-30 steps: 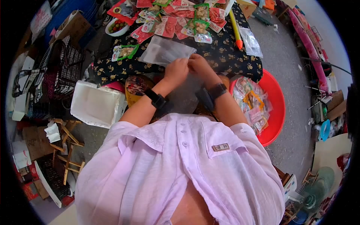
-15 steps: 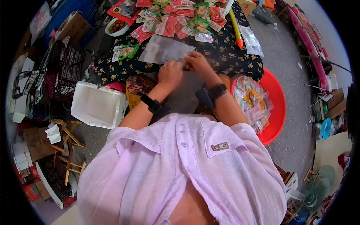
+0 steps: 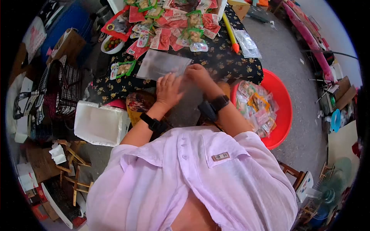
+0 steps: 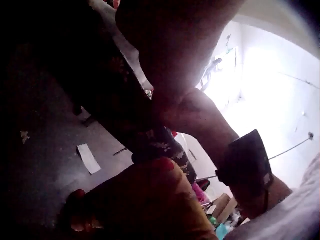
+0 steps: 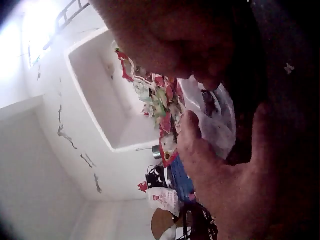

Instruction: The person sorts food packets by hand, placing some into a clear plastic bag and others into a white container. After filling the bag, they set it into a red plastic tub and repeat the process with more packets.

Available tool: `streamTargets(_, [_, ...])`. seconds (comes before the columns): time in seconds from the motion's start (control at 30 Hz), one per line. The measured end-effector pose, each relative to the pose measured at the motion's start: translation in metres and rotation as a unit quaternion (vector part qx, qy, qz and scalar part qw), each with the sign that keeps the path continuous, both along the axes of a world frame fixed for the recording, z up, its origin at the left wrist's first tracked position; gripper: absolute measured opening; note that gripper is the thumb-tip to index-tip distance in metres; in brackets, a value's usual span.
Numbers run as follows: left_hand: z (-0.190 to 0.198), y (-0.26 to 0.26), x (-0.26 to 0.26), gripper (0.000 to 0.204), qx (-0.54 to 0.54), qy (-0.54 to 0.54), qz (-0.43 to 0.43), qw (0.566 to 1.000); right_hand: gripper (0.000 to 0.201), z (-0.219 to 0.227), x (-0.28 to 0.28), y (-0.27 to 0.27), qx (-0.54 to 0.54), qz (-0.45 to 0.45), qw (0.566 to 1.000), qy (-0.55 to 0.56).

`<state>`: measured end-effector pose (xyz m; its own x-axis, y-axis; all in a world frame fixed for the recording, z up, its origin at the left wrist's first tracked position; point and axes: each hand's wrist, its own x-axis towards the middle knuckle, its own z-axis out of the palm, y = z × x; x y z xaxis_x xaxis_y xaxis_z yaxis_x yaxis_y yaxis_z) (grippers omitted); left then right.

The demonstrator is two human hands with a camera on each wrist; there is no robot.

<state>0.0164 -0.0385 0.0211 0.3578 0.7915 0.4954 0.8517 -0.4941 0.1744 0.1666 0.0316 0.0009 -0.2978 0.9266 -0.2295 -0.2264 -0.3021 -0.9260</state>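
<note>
A flat clear plastic bag [image 3: 156, 64] lies along the near edge of the table with the dark floral cloth. My left hand [image 3: 169, 90] rests on its near edge with fingers extended and a little spread. At the bag's right corner, my right hand [image 3: 198, 76] has its fingers curled and pinches the film. In the right wrist view the left thumb and fingers [image 5: 220, 172] stand apart beside the whitish bag [image 5: 220, 117]. The left wrist view is dark, and the bag is mostly hidden behind the hand there.
Several red and green food packets [image 3: 160, 38] cover the table's far part, and one packet [image 3: 123, 69] lies left of the bag. A bowl of small fruit [image 3: 111, 50], a yellow stick [image 3: 230, 32] and clear bags [image 3: 247, 44] are nearby. A red basin [image 3: 284, 111] of packets and a white foam box [image 3: 98, 141] flank my knees.
My left hand has come away from the right hand, leftward and down, and its fingers have straightened over the bag. The right hand stays at the bag's corner. The head view has shifted slightly.
</note>
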Motion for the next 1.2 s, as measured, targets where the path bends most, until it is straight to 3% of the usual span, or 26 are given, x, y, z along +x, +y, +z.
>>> streamTargets(0.07, [-0.011, 0.007, -0.003, 0.039, 0.071, 0.040, -0.003, 0.997, 0.020, -0.006, 0.004, 0.001, 0.007, -0.009, 0.999, -0.032])
streamTargets(0.17, [-0.020, 0.025, -0.006, 0.033, 0.073, 0.060, 0.022, 0.995, 0.024, -0.013, 0.006, -0.002, 0.006, 0.053, 0.997, -0.056])
streamTargets(0.23, [-0.018, 0.028, -0.007, 0.027, 0.080, 0.027, -0.011, 0.996, 0.027, -0.056, 0.007, 0.006, 0.066, 0.082, 0.993, -0.059])
streamTargets(0.3, [-0.016, 0.026, -0.010, 0.021, 0.081, -0.010, -0.043, 0.996, 0.029, -0.065, 0.005, 0.004, 0.009, 0.115, 0.992, 0.050])
streamTargets(0.37, [-0.009, 0.020, -0.010, 0.017, 0.074, -0.055, -0.085, 0.992, 0.030, -0.038, 0.005, -0.015, -0.155, 0.134, 0.941, 0.268])
streamTargets(0.4, [-0.004, 0.015, -0.006, 0.017, 0.078, -0.056, -0.097, 0.991, 0.028, -0.022, 0.003, -0.024, -0.012, 0.144, 0.971, 0.192])
streamTargets(0.47, [0.003, -0.001, 0.000, 0.016, 0.079, -0.057, -0.129, 0.987, 0.024, 0.001, -0.011, -0.038, -0.026, 0.146, 0.965, 0.218])
streamTargets(0.5, [0.001, -0.006, 0.002, 0.018, 0.067, -0.053, -0.135, 0.987, 0.021, 0.004, -0.018, -0.041, -0.170, 0.141, 0.917, 0.333])
streamTargets(0.63, [0.005, -0.028, 0.016, 0.017, 0.052, -0.042, -0.160, 0.985, 0.022, 0.009, -0.022, -0.057, -0.041, 0.012, 0.978, 0.202])
streamTargets(0.8, [0.015, -0.048, 0.023, 0.027, 0.054, 0.008, -0.184, 0.981, 0.032, 0.026, 0.004, -0.071, 0.087, -0.042, 0.983, 0.155])
streamTargets(0.87, [0.011, -0.051, 0.022, 0.030, 0.078, 0.002, -0.186, 0.979, 0.035, 0.033, 0.033, -0.075, 0.066, -0.061, 0.983, 0.163])
streamTargets(0.9, [0.009, -0.052, 0.020, 0.032, 0.089, 0.000, -0.186, 0.978, 0.036, 0.052, 0.051, -0.081, -0.004, -0.106, 0.982, 0.157])
streamTargets(0.97, [0.006, -0.050, 0.014, 0.032, 0.076, -0.008, -0.176, 0.981, 0.031, 0.055, 0.094, -0.087, 0.036, -0.149, 0.976, 0.158])
streamTargets(1.0, [0.004, -0.049, 0.010, 0.032, 0.069, -0.012, -0.172, 0.983, 0.026, 0.070, 0.115, -0.099, 0.050, -0.198, 0.977, 0.069])
streamTargets(1.07, [-0.012, -0.045, -0.005, 0.029, 0.050, 0.015, -0.136, 0.989, 0.022, 0.040, 0.163, -0.095, 0.088, -0.280, 0.944, 0.148])
streamTargets(1.1, [-0.022, -0.042, -0.015, 0.029, 0.041, 0.031, -0.117, 0.992, 0.024, 0.013, 0.194, -0.093, 0.131, -0.309, 0.934, 0.121])
streamTargets(1.17, [-0.040, -0.038, -0.037, 0.027, 0.025, 0.057, -0.083, 0.995, 0.020, 0.027, 0.218, -0.121, 0.155, -0.410, 0.898, -0.024])
streamTargets(1.2, [-0.044, -0.039, -0.046, 0.027, 0.005, 0.083, -0.059, 0.995, 0.020, 0.008, 0.239, -0.129, 0.145, -0.434, 0.885, -0.080])
